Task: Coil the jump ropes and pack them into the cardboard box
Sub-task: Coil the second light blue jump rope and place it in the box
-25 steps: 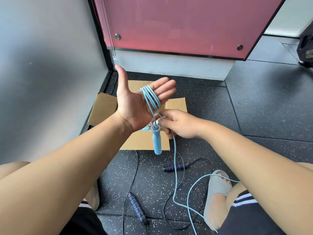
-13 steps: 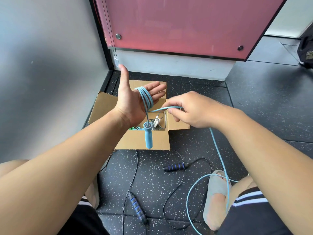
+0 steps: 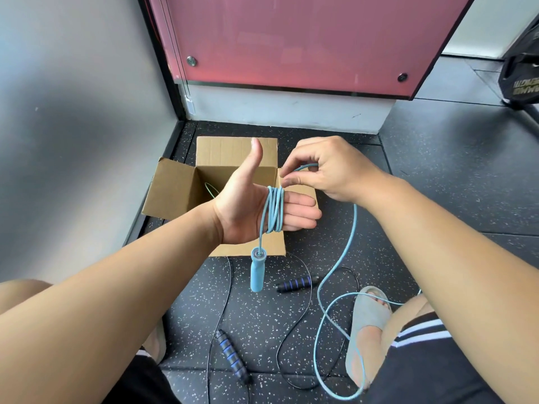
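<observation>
Glossy pink wall panel (image 3: 291,39) with round metal screw caps (image 3: 191,60), white plinth (image 3: 277,107) beneath it, plain grey wall (image 3: 73,112) on the left, black speckled rubber floor tiles (image 3: 437,170), pale grey slide sandal (image 3: 369,313), black shorts with white stripes (image 3: 423,360), black lettered object (image 3: 522,74) at top right.

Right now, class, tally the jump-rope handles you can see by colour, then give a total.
Light blue handle: 1
Black handles with blue bands: 2
Total: 3

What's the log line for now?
left hand: open, blue rope wound round fingers | right hand: pinching rope | blue handle: dangling | box: open | black rope: on floor
</observation>
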